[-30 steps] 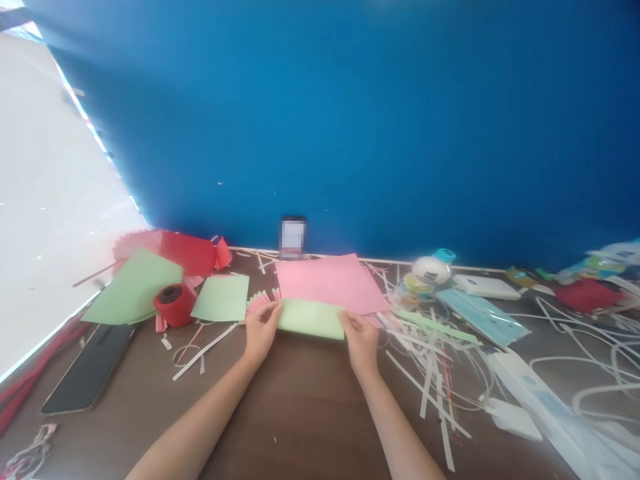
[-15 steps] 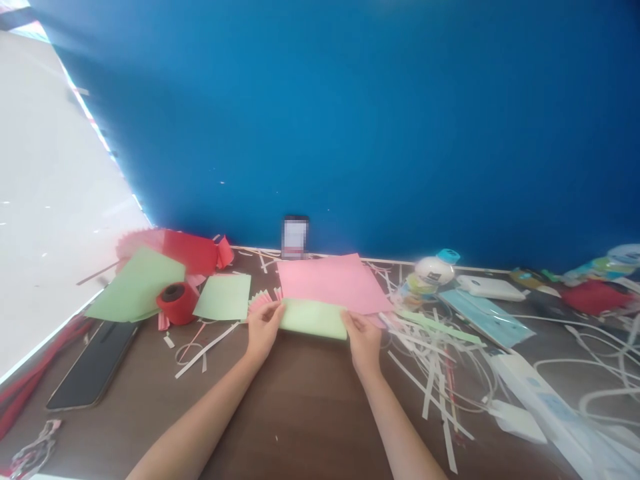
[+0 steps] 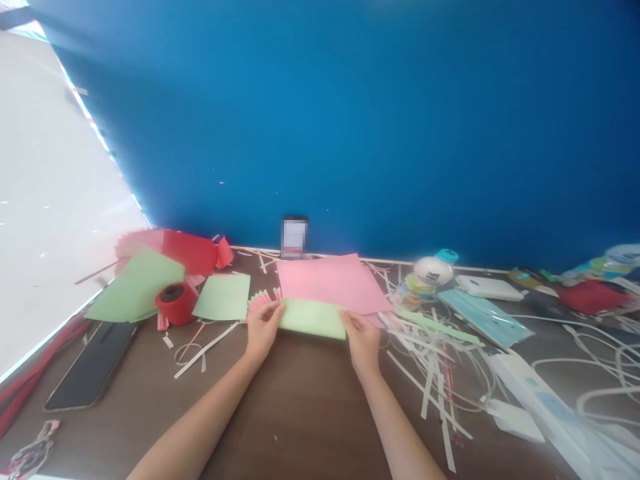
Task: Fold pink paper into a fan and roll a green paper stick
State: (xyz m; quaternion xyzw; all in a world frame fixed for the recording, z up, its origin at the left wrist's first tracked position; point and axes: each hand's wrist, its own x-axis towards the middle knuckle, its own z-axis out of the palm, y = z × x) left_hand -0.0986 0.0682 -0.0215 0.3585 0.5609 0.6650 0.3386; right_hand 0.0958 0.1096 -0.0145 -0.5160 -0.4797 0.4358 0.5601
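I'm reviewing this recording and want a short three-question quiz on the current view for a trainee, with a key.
1. Multiple choice: what are the left hand and the right hand both holding?
A) the bottle with the blue cap
B) the light green paper
C) the white cable

2. True or false: from the person's view, the red roll is to the left of the small green sheet.

3. Fill in the blank: the large sheet just beyond the held paper is ____ in colour.

Key: 1. B; 2. True; 3. pink
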